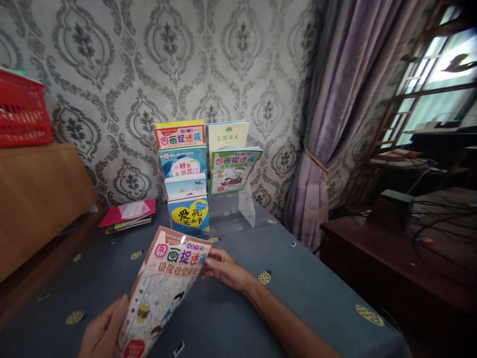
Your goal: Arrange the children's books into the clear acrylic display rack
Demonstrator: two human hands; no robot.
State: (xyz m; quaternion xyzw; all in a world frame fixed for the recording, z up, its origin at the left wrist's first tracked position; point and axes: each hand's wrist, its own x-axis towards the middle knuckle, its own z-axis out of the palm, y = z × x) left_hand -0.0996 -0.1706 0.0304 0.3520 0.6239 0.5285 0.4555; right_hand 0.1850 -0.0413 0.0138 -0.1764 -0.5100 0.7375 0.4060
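A thin picture book [160, 283] with a brown-orange border and colourful Chinese characters is held tilted above the table. My left hand [106, 328] grips its lower left edge, thumb along the side. At the upper right edge, my right hand [225, 268] is closed on the same book, its fingertips partly behind the cover. Beyond it stands a clear acrylic tiered rack [248, 206] holding books in two columns. A blue book with a yellow heart [188, 215] is lowest on the left; a green-bordered picture book [235, 171] leans on the right, before a cream book [228, 135].
Pink and other flat books [128, 213] lie stacked left of the rack. A wooden box [40, 199] bears a red basket [24, 109] at far left. A purple curtain [316, 124] hangs right, beside a dark red table [402, 258] with cables. Blue cloth [298, 293] covers the table.
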